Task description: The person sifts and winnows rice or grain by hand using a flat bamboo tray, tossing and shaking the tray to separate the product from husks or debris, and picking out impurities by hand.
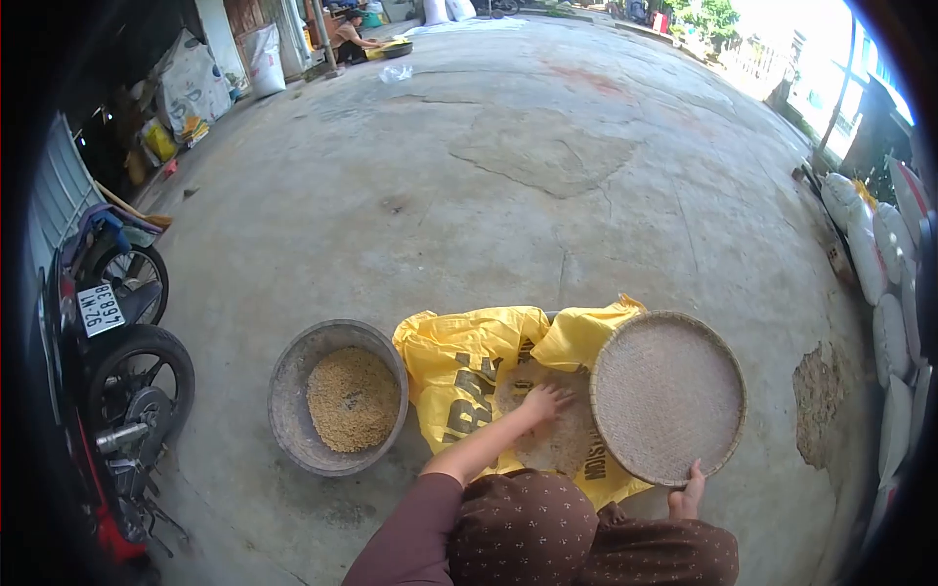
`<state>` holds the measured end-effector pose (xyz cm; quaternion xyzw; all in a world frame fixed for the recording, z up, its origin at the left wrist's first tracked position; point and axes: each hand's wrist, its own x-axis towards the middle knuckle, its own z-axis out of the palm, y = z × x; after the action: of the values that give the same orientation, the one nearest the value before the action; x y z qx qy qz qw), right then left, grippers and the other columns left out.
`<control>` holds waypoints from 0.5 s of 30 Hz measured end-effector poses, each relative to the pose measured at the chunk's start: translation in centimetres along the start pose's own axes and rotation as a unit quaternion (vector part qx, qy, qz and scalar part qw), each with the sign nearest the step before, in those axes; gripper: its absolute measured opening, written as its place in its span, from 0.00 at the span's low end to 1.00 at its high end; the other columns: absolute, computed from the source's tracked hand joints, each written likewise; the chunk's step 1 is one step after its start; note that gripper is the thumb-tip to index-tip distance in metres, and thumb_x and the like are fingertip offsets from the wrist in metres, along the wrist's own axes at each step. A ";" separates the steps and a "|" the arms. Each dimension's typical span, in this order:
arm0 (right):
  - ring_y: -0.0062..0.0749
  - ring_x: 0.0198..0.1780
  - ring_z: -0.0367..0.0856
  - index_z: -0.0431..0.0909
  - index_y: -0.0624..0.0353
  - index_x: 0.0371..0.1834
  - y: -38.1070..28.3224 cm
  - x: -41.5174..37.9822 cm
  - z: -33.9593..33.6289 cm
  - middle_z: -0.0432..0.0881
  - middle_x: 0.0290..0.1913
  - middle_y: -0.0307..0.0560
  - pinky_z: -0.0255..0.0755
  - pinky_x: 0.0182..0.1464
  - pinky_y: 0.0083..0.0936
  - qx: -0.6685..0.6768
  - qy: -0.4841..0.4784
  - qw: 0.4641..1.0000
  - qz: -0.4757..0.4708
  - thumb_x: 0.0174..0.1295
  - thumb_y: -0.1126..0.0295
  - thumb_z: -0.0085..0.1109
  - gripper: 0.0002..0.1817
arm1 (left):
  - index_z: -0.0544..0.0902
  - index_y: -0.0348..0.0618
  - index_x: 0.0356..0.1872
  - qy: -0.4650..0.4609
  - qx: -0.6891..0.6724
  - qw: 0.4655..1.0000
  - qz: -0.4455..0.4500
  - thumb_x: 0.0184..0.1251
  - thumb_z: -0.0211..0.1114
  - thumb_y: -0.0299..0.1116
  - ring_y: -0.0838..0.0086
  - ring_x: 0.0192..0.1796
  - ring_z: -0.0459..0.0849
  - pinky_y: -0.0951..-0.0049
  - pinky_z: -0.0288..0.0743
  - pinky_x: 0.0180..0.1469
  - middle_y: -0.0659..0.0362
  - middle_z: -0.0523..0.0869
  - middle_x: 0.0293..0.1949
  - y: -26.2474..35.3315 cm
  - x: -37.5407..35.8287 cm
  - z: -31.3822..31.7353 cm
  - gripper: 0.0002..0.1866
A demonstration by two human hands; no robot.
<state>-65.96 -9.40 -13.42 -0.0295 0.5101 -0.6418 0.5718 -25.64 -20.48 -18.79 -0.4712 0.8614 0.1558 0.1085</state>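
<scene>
My left hand (548, 402) reaches over a yellow sack (454, 376) with dark lettering, spread on the ground in front of my knees. Its fingers are apart, right at a layer of pale brown grain or husks (557, 444) lying on the sack. On the right, my right hand (689, 493) grips the near rim of a round woven winnowing tray (669, 396), thumb on top and fingers hidden below. The tray overlaps the sack's right side and its woven surface faces up. To the left stands a grey basin (289, 430) with golden grain (350, 400) inside.
A motorbike (137, 391) is parked at the left. Filled white sacks (884, 293) line the right edge. Far back, a person (350, 37) sits by a dark round tray (394, 49). More sacks (264, 61) lean near the doorway. The concrete floor (391, 205) is cracked.
</scene>
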 end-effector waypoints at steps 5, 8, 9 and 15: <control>0.47 0.67 0.69 0.63 0.66 0.68 -0.1 0.8 0.5 0.69 0.68 0.54 0.62 0.70 0.45 0.002 0.018 1.000 0.000 0.71 0.59 0.53 0.29 | 0.61 0.54 0.74 -0.002 -0.115 0.993 -0.019 0.69 0.57 0.43 0.56 0.51 0.84 0.59 0.79 0.52 0.45 0.62 0.72 -0.4 -6.0 -4.5 0.33; 0.46 0.66 0.70 0.64 0.66 0.68 -0.3 0.5 0.8 0.70 0.67 0.54 0.63 0.69 0.43 -0.025 0.035 0.999 0.002 0.71 0.59 0.53 0.28 | 0.61 0.49 0.74 0.141 -0.123 0.982 0.033 0.72 0.55 0.46 0.53 0.39 0.87 0.62 0.80 0.38 0.39 0.60 0.72 -4.8 -4.2 4.3 0.32; 0.46 0.65 0.70 0.65 0.67 0.67 0.0 0.8 0.8 0.71 0.66 0.54 0.64 0.69 0.43 -0.013 0.024 1.000 0.013 0.72 0.60 0.53 0.27 | 0.61 0.49 0.74 0.142 -0.127 0.981 0.030 0.72 0.55 0.46 0.53 0.39 0.87 0.62 0.80 0.38 0.39 0.60 0.72 -3.0 -6.5 1.2 0.32; 0.45 0.65 0.72 0.67 0.68 0.66 1.6 1.5 4.3 0.73 0.65 0.53 0.65 0.68 0.42 -0.022 -0.027 0.999 0.034 0.72 0.61 0.53 0.26 | 0.44 0.48 0.78 0.040 -0.231 0.953 -0.192 0.73 0.29 0.68 0.57 0.80 0.42 0.52 0.32 0.78 0.44 0.47 0.77 -0.4 -16.0 -11.6 0.42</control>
<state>-62.63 -12.92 -13.26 -0.0422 0.5092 -0.6093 0.6063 -17.27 -12.49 -2.78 -0.6455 0.6988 0.3081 -0.0100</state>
